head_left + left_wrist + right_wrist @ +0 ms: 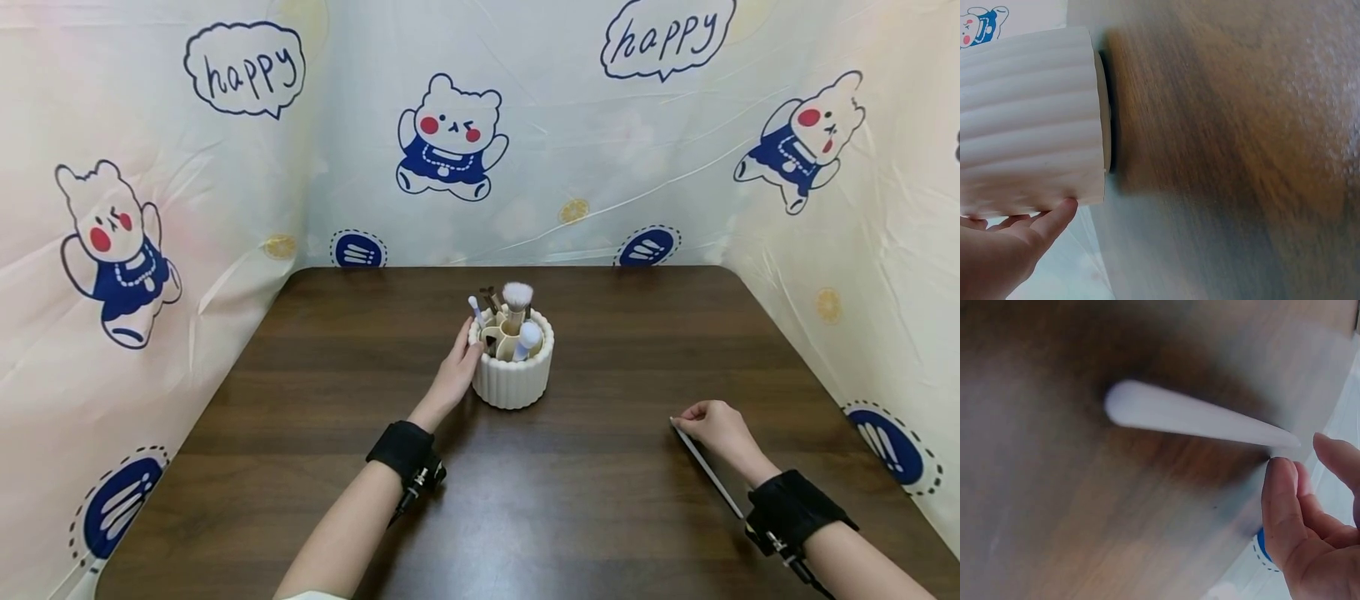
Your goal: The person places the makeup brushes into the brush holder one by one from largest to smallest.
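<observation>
A cream, ribbed round brush holder [512,385] stands upright on the table, with makeup brushes in its inner compartments. My left hand [457,367] rests against its left side; in the left wrist view the fingers [1054,222] lie along the ribbed wall rather than wrapping round it. On the right, a slim white stick [1191,415], shaped like a stylus, lies on the wood with a rounded near end. My right hand [716,429] is at the stick's far tip. The right wrist view shows thumb [1335,456] and fingers apart around that tip, with no firm grip visible.
The dark wooden table [337,333] is enclosed by a pale curtain [525,50] printed with bears and "happy" bubbles. A fluffy brush [517,296] and a lilac round-headed tool [528,337] stick up from the holder. Each wrist wears a black strap with a camera.
</observation>
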`<state>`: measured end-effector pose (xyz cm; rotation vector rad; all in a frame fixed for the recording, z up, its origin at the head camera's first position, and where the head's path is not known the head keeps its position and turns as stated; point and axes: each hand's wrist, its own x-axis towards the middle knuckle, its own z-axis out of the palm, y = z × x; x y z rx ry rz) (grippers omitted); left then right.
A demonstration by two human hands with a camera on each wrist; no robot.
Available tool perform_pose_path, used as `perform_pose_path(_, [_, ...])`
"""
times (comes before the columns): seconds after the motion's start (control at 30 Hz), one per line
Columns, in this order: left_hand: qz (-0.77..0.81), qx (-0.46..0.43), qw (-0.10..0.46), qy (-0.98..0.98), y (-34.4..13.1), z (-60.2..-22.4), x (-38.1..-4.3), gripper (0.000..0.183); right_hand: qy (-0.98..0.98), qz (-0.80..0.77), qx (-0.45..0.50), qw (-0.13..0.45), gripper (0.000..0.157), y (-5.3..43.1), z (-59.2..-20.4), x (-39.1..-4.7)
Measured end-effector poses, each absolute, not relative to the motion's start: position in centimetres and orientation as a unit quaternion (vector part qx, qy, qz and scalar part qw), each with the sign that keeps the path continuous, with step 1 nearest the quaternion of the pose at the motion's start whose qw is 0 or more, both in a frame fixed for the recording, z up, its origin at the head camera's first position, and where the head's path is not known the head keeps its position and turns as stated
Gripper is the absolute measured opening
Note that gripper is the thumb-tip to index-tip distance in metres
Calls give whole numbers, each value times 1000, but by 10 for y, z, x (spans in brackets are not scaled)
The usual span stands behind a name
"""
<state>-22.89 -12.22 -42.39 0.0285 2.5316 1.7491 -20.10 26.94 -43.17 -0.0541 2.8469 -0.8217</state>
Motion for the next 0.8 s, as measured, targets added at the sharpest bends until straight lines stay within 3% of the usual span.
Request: perform_pose_path(0.8, [574, 1, 38, 818, -123, -425, -230, 60, 964, -243, -47, 94, 17, 264, -435, -206])
